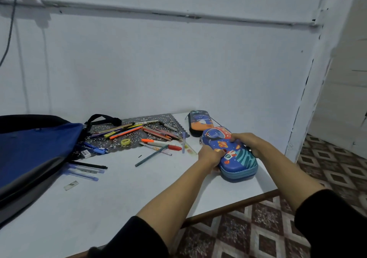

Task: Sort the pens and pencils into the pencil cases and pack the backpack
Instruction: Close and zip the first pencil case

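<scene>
1 blue case [231, 154], prob. zipped, held by L hand [210, 155], R hand [247, 142]

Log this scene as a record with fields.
blue case: near the table edge, looks closed
left grip: holds the blue case's left side
right grip: holds its right side
dark case: just behind it, lying closed
pens and pencils: loose on the mat and table
backpack: lying at the table's left
</scene>
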